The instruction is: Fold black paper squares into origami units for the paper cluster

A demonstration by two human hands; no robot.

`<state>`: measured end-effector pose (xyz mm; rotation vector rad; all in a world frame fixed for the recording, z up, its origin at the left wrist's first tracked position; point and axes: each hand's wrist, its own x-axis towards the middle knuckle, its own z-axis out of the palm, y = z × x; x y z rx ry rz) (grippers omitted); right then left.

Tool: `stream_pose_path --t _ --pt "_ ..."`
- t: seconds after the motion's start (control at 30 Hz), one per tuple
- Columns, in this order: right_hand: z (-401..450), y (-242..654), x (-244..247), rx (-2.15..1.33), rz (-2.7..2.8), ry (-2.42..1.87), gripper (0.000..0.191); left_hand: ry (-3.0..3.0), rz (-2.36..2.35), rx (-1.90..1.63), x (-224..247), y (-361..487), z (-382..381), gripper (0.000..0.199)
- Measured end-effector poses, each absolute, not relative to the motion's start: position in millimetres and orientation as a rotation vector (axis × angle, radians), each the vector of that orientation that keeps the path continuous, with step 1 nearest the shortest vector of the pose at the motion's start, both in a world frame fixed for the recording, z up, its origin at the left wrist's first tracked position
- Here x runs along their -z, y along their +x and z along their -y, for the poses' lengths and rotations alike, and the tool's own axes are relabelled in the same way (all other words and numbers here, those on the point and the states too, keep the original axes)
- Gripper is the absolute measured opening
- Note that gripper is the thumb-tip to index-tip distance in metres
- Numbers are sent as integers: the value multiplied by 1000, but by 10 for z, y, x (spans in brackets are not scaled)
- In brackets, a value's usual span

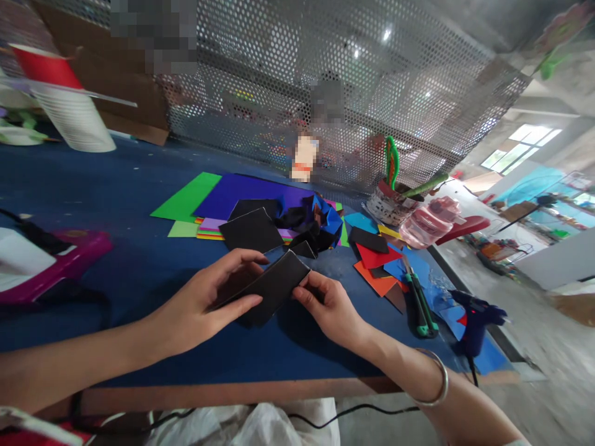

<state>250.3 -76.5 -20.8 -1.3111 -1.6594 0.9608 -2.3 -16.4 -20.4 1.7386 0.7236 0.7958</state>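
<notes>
A folded piece of black craft foam sheet (275,286) is held between both hands above the front of the blue table. My left hand (227,288) grips its left side, thumb on the near face and fingers behind. At its right edge, my right hand (325,303) pinches the sheet between thumb and fingers. Just beyond lies another black sheet (251,230), next to crumpled black and blue scraps (320,220). Part of the held piece is hidden behind the left fingers.
Green (188,198) and purple sheets (246,193) lie at the back. To the right are coloured offcuts (374,282), a utility knife (422,306), a glue gun (478,316), a pink bottle (430,223) and a tool pot (393,201). Paper cups (74,118) stand left, behind a magenta device (88,254).
</notes>
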Motion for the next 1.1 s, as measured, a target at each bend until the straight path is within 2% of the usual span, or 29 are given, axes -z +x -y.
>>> stream_pose_path --t 0.33,0.57,0.83,1.1 --pt "795 2465 143 -982 1663 -1290 39 1807 -789 -815 266 -44 170 47" --pt "832 2427 126 -908 1763 -1242 19 1816 -758 -824 220 -23 202 44" --pt "791 2490 236 -825 1496 -1341 16 1645 -740 -785 126 63 208 38" --pt "814 2487 144 -734 1574 -1302 6 1533 -638 -815 190 -11 192 45"
